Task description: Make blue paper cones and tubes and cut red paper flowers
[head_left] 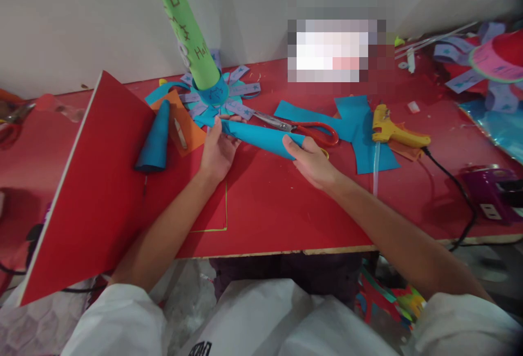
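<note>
A curled strip of blue paper [261, 135] is stretched between my two hands above the red table. My left hand [219, 152] pinches its narrow end, with the thumb on top. Around the wider end my right hand [312, 161] is closed, thumb along the upper edge. Just behind the paper lie scissors [314, 132] with red handles, partly covered by it. A blue paper cone [154, 141] stands to the left of my left hand. Beyond the hands, a green paper tube [190, 35] with writing rises from a blue base ringed by purple strips.
A yellow glue gun [402, 132] with a black cord rests at the right on cut blue paper [368, 152]. A red board [90, 192] stands upright at the left, beside orange paper [190, 137]. A purple box [492, 195] sits near the right edge.
</note>
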`<state>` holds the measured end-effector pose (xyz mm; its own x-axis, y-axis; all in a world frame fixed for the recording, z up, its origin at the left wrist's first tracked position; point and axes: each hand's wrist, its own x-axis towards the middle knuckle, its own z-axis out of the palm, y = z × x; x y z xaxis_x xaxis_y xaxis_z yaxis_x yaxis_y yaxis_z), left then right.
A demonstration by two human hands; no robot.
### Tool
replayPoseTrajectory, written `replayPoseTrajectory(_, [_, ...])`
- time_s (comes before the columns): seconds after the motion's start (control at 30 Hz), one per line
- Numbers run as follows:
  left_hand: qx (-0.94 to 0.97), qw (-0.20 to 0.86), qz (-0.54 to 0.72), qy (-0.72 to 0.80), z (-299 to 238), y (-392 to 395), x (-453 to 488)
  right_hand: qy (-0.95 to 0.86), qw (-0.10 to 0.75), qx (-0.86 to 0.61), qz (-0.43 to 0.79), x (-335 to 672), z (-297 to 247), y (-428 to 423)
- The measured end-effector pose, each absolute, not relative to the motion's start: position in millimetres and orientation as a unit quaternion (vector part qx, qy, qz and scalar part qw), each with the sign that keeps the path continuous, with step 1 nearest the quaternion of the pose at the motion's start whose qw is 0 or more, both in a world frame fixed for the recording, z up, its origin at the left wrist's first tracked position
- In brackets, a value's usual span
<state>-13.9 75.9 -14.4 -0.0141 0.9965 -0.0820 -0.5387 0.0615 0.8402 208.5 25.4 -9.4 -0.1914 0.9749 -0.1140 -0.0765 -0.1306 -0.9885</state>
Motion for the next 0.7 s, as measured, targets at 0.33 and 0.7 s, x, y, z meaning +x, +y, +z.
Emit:
replayPoseTrajectory(0.33, [0.297, 0.629, 0.612, 0.375, -14.3, 77.6, -13.9, -0.599, 0.416, -0.446, 0.519, 208.5, 9.0, 19.4])
replayPoseTrajectory(0.7, [0.301, 0.627, 0.619, 0.364, -15.5, 78.0, -13.7, -0.593, 0.413, -0.42, 0.549, 207.1, 13.9, 17.5])
